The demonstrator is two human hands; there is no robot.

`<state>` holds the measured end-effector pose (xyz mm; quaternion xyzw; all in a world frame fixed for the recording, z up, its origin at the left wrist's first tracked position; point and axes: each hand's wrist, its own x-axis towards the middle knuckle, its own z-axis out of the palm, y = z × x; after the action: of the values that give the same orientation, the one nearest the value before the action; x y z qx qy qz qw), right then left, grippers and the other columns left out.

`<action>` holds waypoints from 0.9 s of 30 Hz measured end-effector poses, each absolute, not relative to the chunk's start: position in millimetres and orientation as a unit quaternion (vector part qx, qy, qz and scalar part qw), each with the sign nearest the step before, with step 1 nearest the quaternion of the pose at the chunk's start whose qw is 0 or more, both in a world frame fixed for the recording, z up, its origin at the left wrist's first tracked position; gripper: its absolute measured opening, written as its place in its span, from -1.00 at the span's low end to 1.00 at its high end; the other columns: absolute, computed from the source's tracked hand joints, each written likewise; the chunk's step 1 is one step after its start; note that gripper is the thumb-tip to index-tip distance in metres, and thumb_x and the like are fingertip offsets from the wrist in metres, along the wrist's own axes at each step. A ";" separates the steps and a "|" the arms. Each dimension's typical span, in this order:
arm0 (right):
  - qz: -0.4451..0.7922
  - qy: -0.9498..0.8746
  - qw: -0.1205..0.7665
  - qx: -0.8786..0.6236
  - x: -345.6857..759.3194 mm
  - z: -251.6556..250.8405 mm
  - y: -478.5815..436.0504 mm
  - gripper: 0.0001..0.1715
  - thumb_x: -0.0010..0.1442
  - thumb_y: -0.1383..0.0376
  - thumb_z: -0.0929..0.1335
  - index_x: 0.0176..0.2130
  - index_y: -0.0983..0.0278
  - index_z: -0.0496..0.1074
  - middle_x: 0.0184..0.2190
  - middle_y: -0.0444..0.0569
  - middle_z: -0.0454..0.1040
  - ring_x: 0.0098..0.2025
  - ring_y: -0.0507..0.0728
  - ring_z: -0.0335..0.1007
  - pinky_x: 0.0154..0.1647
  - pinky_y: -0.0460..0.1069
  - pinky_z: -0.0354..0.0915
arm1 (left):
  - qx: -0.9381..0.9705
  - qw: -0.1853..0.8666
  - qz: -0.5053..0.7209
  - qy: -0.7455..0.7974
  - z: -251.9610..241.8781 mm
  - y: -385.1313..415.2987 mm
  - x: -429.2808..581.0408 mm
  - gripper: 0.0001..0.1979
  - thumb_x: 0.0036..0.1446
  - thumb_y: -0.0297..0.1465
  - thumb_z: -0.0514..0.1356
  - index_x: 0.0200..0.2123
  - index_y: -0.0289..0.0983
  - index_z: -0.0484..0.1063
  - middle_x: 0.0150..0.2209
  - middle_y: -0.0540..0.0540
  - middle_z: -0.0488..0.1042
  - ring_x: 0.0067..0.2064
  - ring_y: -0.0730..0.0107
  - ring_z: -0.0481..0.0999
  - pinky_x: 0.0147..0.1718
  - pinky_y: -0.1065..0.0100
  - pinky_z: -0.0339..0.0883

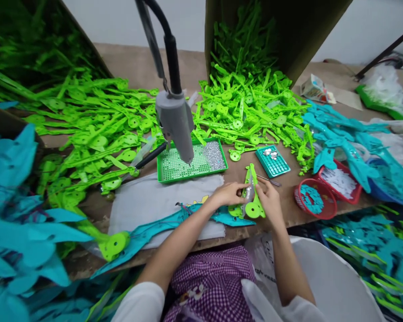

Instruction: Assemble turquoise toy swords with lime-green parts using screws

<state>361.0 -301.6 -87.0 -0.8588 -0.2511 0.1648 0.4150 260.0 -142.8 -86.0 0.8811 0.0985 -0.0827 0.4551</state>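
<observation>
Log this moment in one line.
left hand: holding green part | right hand: holding same part | grey tool: hanging, tip down

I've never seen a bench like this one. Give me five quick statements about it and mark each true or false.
1. Both the left hand and the right hand are at a bright green part. True.

2. The gray tool is gripped in the right hand. False: it hangs from above, and neither hand is on it.

3. Small silvery pieces lie at the right end of the green tray. True.

4. The round red basket is filled with white pieces. False: it holds blue pieces; the white pieces are in the rectangular red tray beside it.

5. The teal rack stands to the right of the green tray. True.
</observation>
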 end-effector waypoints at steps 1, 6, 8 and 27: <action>0.153 -0.269 0.391 -0.867 360.6 -86.9 -300.3 -0.49 0.16 0.05 0.26 0.02 0.25 0.39 -0.45 -0.02 0.53 -0.44 0.18 0.43 -0.38 0.04 0.30 | 0.881 0.456 -0.083 0.097 -85.9 -143.1 260.0 -0.33 -0.01 -0.20 0.24 0.22 -0.05 0.24 -0.29 0.02 0.49 -0.30 0.35 0.45 -0.36 0.43 0.22; 0.128 -0.320 0.329 -0.879 366.8 -84.0 -295.4 -0.56 0.14 0.04 0.28 -0.11 0.27 0.43 -0.33 0.06 0.56 -0.30 0.23 0.48 -0.28 0.07 0.30 | 0.863 0.483 -0.079 0.121 -86.9 -144.6 257.8 -0.27 -0.05 -0.20 0.27 0.22 -0.14 0.21 -0.25 0.00 0.50 -0.27 0.33 0.47 -0.36 0.43 0.25; 0.131 -0.311 0.325 -0.884 368.7 -83.8 -296.9 -0.59 0.12 0.06 0.30 -0.15 0.27 0.44 -0.37 0.03 0.56 -0.33 0.22 0.48 -0.32 0.05 0.29 | 0.857 0.493 -0.070 0.133 -87.7 -144.9 257.2 -0.21 -0.09 -0.20 0.29 0.23 -0.18 0.16 -0.26 0.00 0.50 -0.25 0.31 0.48 -0.36 0.42 0.26; 0.153 -0.307 0.316 -0.885 365.1 -77.1 -272.6 -0.43 0.06 0.13 0.30 -0.01 0.39 0.48 -0.55 -0.05 0.49 -0.55 0.11 0.34 -0.52 -0.04 0.12 | 0.855 0.493 -0.096 0.126 -91.6 -140.7 261.0 -0.26 -0.06 -0.29 0.28 0.22 -0.23 0.19 -0.14 -0.09 0.52 -0.17 0.24 0.49 -0.29 0.39 0.32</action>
<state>365.1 -272.6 -77.1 -0.8846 -0.3069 0.1530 0.3160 261.0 -140.7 -91.6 0.8554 0.1262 -0.0962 0.4931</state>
